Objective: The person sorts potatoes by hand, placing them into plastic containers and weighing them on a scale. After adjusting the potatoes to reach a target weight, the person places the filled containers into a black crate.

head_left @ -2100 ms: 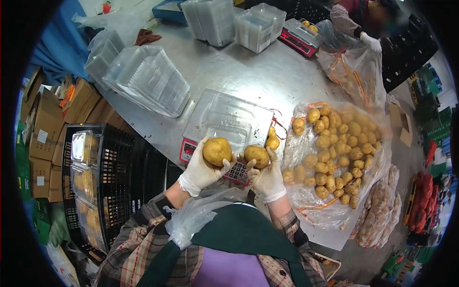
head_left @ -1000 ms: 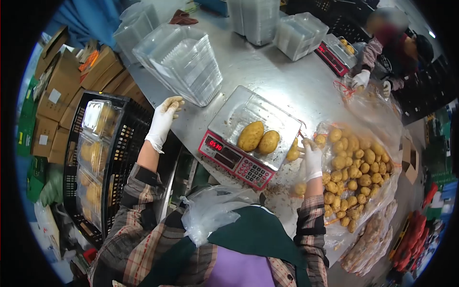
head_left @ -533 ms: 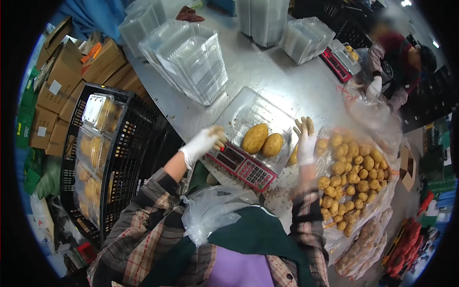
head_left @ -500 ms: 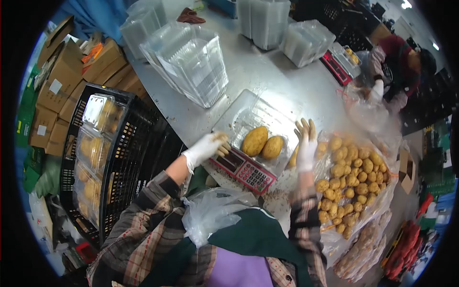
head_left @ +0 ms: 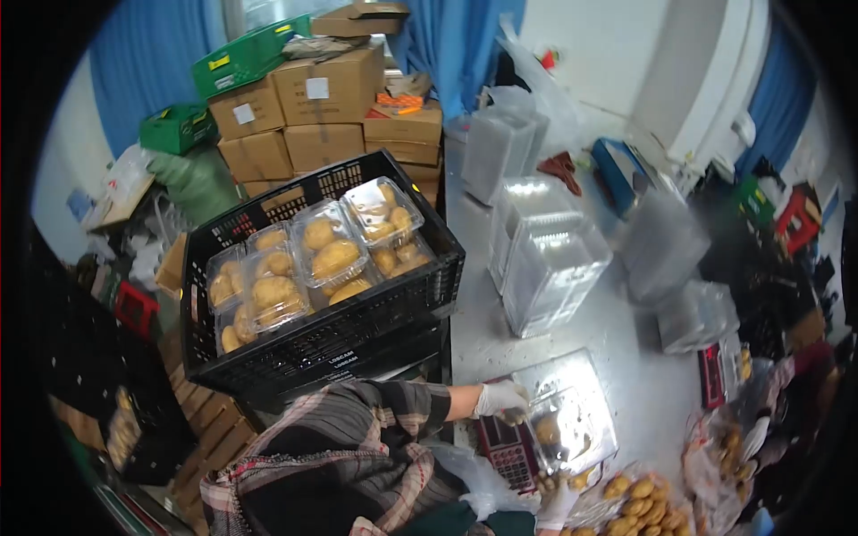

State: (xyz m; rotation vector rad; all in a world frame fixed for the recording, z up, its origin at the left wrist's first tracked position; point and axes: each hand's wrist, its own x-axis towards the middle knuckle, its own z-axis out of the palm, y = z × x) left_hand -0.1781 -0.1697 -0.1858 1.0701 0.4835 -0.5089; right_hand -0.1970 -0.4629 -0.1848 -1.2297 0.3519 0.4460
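A clear plastic clamshell box [head_left: 604,427] with potatoes [head_left: 547,431] in it rests on a red-and-silver weighing scale [head_left: 511,464]; glare hides much of the box. My left hand [head_left: 502,400], in a white glove with tan fingers, is at the box's left edge, above the scale's display. Its fingers are loosely bent, not clenched, and nothing shows in them. Close to the near edge of the box is my gloved right hand [head_left: 558,504], fingers apart and pointing towards it. Loose potatoes [head_left: 645,507] lie in a plastic bag right of that hand.
At left stands a black crate [head_left: 322,348] holding several clear boxes of potatoes [head_left: 335,255]. Stacked empty clear boxes [head_left: 554,268] are on the metal table [head_left: 474,330]. Another person [head_left: 804,393] works at the right by a second red scale [head_left: 712,375]. Cardboard boxes [head_left: 326,89] are piled behind.
My view has swung left, bringing the crate fully into sight. The right hand is now nearer the box's near edge; the left hand stays at about the same corner of the scale.
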